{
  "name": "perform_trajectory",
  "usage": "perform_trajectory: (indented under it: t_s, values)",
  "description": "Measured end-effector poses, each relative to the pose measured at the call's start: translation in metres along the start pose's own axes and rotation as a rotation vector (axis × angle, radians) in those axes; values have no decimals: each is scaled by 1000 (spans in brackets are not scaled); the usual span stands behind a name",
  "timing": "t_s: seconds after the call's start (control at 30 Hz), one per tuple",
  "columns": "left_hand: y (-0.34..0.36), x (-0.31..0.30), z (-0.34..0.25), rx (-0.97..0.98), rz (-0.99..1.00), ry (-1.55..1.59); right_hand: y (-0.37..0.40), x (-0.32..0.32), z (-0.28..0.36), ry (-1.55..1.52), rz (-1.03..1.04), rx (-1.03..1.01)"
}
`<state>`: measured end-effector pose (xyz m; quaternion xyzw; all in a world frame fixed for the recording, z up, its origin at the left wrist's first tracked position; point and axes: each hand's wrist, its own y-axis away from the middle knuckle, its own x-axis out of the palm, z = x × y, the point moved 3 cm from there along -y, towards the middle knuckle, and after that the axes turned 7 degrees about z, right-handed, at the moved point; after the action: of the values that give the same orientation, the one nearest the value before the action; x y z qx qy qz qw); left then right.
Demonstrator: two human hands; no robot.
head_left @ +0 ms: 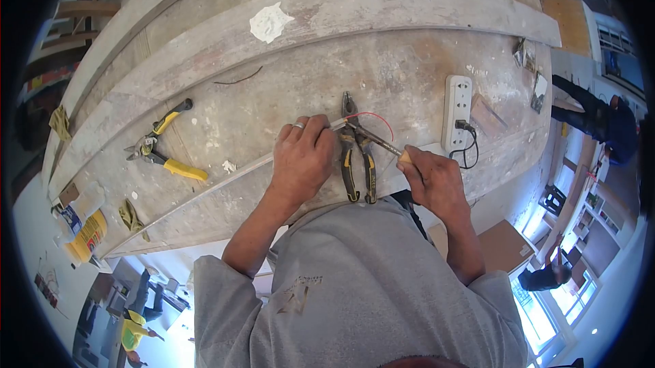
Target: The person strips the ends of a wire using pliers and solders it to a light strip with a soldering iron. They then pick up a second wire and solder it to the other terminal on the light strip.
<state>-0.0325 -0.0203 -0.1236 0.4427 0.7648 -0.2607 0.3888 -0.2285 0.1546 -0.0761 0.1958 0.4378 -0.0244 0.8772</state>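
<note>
My left hand (303,160), a ring on one finger, is closed on a long thin pale strip (235,169) running diagonally along the bench. A thin red wire (383,121) curves from the strip's end. My right hand (437,182) grips what looks like a soldering iron (379,140), a metal shaft with a tan handle. Its tip meets the strip's end, above black-and-yellow pliers (348,153) lying jaws away from me. Farther left lie yellow-handled cutters (164,143) with handles spread.
A white power strip (456,112) with a black plug (465,124) lies right of the pliers. Long boards (327,13) cross the far bench. A yellow-labelled container (89,231) stands at the left edge. Other people (135,330) are in the room, away from the bench.
</note>
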Motion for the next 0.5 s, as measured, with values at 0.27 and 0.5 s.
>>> perform_trajectory:
  t_s: [0.27, 0.5]
  values:
    - [0, 1, 0, 1, 3, 3, 0, 1, -2, -1, 43, 3]
    - [0, 1, 0, -6, 16, 8, -2, -1, -4, -81, 89, 56]
